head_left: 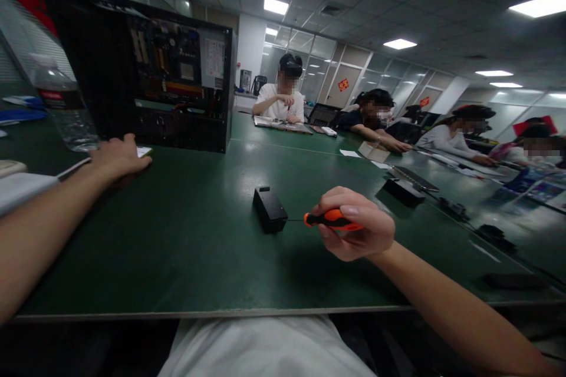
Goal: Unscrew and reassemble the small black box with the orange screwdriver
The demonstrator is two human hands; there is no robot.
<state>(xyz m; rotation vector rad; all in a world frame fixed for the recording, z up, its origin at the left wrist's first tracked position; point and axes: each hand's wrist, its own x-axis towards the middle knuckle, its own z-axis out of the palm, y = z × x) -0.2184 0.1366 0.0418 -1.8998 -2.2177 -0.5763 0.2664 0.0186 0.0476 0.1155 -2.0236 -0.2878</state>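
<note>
My right hand point(358, 227) is closed around an orange-handled screwdriver point(329, 220), whose thin shaft points left at a small black box point(269, 208) lying on the green table point(198, 235). My left hand point(118, 156) lies flat, palm down, on the table in front of an open black computer case point(145, 65), with its fingertips on a small white slip point(144, 152). The case stands upright with its circuit board showing.
A clear water bottle point(62, 106) stands left of the case. White papers point(22, 188) lie at the left edge. Several other people sit along the far and right side of the table with black devices point(403, 190) and papers in front of them.
</note>
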